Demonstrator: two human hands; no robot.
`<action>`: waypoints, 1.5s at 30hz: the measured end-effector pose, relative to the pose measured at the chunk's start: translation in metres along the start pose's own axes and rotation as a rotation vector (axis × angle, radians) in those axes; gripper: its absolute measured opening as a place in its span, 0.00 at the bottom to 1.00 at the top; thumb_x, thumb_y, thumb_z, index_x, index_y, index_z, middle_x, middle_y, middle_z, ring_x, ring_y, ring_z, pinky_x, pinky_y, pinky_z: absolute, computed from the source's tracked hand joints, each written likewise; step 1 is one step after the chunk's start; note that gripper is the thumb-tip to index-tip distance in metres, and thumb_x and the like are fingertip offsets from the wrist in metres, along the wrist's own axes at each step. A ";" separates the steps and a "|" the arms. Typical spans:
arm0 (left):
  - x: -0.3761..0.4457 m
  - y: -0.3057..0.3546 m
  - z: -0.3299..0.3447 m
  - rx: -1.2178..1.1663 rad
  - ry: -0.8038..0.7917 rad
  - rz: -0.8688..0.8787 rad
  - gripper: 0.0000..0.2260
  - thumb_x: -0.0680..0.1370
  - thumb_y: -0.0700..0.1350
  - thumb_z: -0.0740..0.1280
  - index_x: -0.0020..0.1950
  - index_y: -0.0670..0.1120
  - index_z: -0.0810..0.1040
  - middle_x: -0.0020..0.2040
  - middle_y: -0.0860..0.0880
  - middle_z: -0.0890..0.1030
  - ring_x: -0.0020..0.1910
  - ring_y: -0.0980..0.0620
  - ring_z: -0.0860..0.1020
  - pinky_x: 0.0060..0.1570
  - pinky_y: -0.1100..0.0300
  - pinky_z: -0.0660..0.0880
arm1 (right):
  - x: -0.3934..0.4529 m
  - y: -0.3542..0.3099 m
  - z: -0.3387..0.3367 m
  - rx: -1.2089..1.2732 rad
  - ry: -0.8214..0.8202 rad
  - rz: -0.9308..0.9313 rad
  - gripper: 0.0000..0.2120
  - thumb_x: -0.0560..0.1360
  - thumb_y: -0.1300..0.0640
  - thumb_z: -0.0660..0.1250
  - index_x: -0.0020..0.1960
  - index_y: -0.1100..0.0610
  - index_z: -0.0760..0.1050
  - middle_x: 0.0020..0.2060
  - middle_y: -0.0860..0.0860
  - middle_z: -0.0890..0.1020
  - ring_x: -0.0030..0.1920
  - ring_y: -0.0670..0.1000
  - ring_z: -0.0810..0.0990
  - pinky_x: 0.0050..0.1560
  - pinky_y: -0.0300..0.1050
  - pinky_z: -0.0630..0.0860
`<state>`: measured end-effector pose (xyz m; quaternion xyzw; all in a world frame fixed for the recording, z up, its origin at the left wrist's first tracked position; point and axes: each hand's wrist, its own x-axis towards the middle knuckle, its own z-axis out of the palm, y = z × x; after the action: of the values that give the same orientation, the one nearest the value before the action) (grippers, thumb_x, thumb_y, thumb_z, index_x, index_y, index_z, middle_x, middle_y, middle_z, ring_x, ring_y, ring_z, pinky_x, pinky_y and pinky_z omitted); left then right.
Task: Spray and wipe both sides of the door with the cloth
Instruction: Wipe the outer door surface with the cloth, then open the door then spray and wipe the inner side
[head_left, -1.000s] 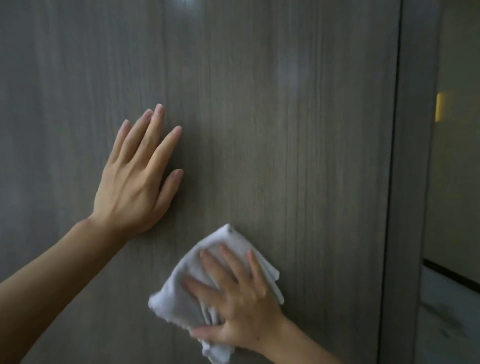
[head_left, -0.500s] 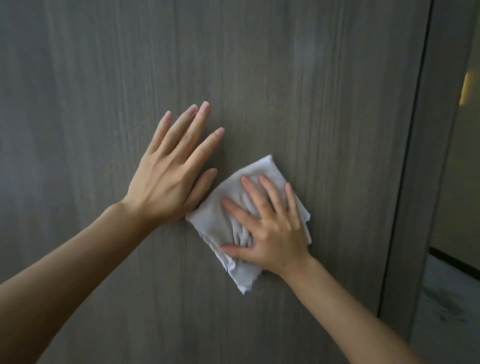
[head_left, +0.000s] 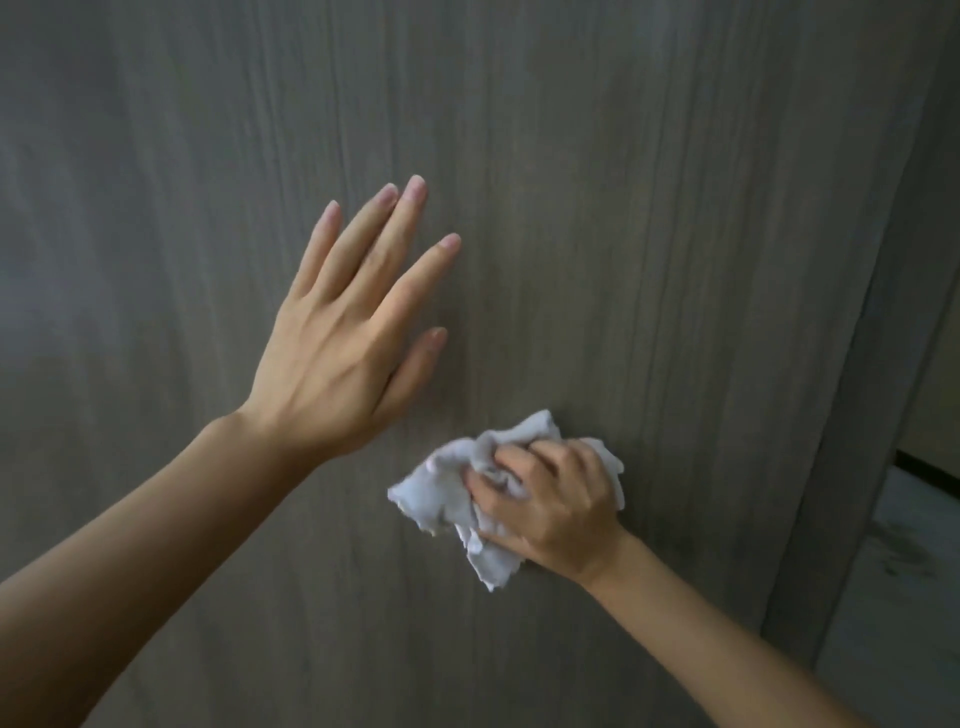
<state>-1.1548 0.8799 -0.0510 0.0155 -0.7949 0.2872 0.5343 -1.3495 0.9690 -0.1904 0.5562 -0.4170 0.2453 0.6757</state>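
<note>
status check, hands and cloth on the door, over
Left hand flat on the door, fingers straight. Right hand gripping the bunched white cloth against the door, lower right. Nothing in the way.

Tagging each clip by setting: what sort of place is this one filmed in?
Probably indoors at a home or flat doorway, though little shows. A grey wood-grain door fills the view, its frame runs down the right, and pale floor shows beyond. The right hand grips a white cloth against the door.

Right hand (head_left: 545, 499) now bunches cloth (head_left: 447, 493), moved lower.
</note>
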 end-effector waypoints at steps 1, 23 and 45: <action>-0.010 0.004 0.002 -0.005 -0.017 0.008 0.22 0.81 0.47 0.58 0.73 0.40 0.63 0.75 0.33 0.61 0.75 0.37 0.57 0.75 0.44 0.49 | -0.015 -0.007 -0.003 0.014 -0.022 -0.051 0.11 0.73 0.44 0.69 0.52 0.47 0.76 0.51 0.48 0.75 0.45 0.51 0.74 0.45 0.48 0.72; -0.349 0.207 -0.009 -0.311 -0.542 -0.513 0.20 0.81 0.45 0.59 0.72 0.39 0.66 0.75 0.36 0.64 0.73 0.38 0.63 0.72 0.45 0.60 | -0.172 -0.192 -0.129 0.618 -0.737 0.051 0.10 0.69 0.47 0.75 0.40 0.54 0.81 0.35 0.52 0.78 0.35 0.53 0.76 0.35 0.46 0.69; -0.550 0.409 -0.067 -0.677 -1.052 -1.002 0.44 0.73 0.60 0.65 0.79 0.39 0.47 0.78 0.43 0.59 0.75 0.53 0.57 0.65 0.58 0.66 | -0.336 -0.280 -0.222 0.865 -1.700 0.475 0.19 0.74 0.37 0.67 0.49 0.52 0.79 0.41 0.45 0.74 0.40 0.49 0.74 0.32 0.40 0.63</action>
<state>-0.9989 1.0976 -0.6851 0.3411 -0.8850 -0.2886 0.1307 -1.2408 1.1528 -0.6318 0.6485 -0.7396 0.0245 -0.1783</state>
